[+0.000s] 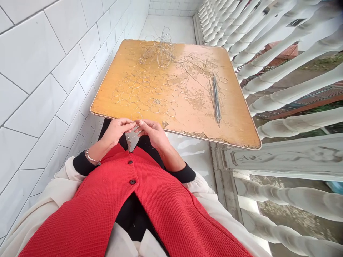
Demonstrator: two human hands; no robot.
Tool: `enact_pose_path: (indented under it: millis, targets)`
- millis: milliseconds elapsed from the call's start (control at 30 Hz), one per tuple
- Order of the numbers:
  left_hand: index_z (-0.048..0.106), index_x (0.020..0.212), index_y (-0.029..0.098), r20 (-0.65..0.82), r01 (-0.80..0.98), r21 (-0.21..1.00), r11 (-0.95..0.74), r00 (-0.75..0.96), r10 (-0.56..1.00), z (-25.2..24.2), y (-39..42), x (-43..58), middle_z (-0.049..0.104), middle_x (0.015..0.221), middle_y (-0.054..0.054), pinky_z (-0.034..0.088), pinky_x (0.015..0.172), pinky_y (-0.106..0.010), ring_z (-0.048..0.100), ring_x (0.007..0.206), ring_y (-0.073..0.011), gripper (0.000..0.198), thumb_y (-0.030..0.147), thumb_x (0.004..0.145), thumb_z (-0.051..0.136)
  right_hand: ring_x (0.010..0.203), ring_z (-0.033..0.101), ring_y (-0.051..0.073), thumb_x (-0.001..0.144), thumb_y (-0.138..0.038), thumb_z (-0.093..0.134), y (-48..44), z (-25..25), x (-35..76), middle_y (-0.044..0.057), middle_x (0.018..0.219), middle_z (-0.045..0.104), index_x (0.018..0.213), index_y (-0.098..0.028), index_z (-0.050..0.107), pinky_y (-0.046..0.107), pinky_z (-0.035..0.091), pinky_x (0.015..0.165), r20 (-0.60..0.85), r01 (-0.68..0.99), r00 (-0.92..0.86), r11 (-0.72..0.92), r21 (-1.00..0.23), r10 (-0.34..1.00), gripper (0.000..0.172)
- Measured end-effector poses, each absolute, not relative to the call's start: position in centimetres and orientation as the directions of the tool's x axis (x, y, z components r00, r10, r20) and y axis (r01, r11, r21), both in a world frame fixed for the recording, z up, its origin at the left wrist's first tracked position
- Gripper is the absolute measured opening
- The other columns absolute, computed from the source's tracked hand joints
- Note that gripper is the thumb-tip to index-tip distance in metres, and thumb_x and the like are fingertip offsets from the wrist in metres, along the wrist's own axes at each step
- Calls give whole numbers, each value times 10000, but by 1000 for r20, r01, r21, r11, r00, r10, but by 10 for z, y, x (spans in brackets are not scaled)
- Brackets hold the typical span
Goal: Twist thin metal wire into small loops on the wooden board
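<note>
My left hand (119, 129) and my right hand (154, 132) meet at the near edge of the table, fingertips pinched together on thin wire. One loop of a wire ring (137, 112) rises above the fingers, and another curve hangs below them. Whether these are one piece or two linked rings, I cannot tell. Beyond my hands, many loose wire rings (133, 105) lie spread over the wooden table (104, 103). Among them sits a small clump of wire (155, 102).
A tangled bundle of wire loops (162, 53) stands at the table's far side. Straight wires (215, 101) lie in a bunch on the right, with loose wires behind. A tiled wall (53, 89) borders the left, a white balustrade (289, 75) the right.
</note>
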State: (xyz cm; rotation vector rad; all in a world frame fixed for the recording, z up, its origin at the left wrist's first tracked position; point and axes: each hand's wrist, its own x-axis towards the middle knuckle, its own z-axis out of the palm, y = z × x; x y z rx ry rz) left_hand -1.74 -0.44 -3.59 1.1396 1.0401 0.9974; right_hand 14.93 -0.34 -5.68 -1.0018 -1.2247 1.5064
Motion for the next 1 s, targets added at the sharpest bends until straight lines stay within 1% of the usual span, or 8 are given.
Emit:
enact_pose_path:
  millis: [167,300,400,500,633,733,867,1000]
  targets:
    - [681,686,131,-164,-73,978,193,294,942,-38,-5,-19,602,643,3,368,612,-247,472,586,-72,237,352,676,767,621,590,93,782,-542,717,-4,-63,155,16,789,704,923,-216,761,220,495,562,4,-164,-102,-13,-986,995,357]
    - [672,664,133,-186,-40,976,212,338,922,-37,-8,-21,589,620,8,356,595,-247,460,572,-73,227,341,670,763,633,587,113,833,-446,680,4,-58,159,16,808,703,1064,-230,751,254,489,581,191,75,-88,198,-977,978,324]
    - [671,655,136,-170,-19,982,189,355,919,-35,-8,-21,582,615,8,356,594,-252,456,573,-77,211,326,656,763,668,609,133,895,-318,600,6,-52,161,30,787,697,1033,-216,771,272,486,625,395,320,-201,442,-838,896,241]
    - [669,644,133,-161,-7,985,175,360,919,-33,-7,-22,589,622,-1,360,597,-258,465,583,-85,200,313,641,755,668,620,136,923,-217,533,6,-48,164,44,770,697,986,-190,776,263,476,629,504,435,-299,586,-684,810,252]
    - [674,655,127,-185,19,981,192,377,908,-34,-6,-24,593,630,-4,363,600,-260,457,584,-84,203,307,650,767,704,643,142,927,-138,468,8,-43,169,59,800,703,965,-175,759,249,477,644,519,480,-420,667,-569,745,296]
    - [687,669,123,-215,27,975,222,391,895,-36,-6,-26,598,631,-5,368,598,-258,460,588,-83,211,309,645,782,730,646,149,930,-134,452,9,-40,171,67,827,703,958,-179,751,251,471,658,497,498,-465,680,-538,733,304]
    - [725,745,124,-219,-12,969,246,414,883,-38,-3,-28,654,715,-30,377,601,-249,494,623,-87,219,297,632,796,735,624,164,949,-196,454,9,-36,171,62,833,693,950,-205,758,275,446,670,467,529,-440,642,-556,767,304]
    - [734,777,130,-251,-38,956,291,410,877,-39,-2,-28,662,749,-26,373,598,-240,485,611,-71,233,299,634,810,729,604,174,913,-207,521,9,-31,170,51,821,685,918,-230,769,293,425,680,409,511,-393,566,-647,823,250]
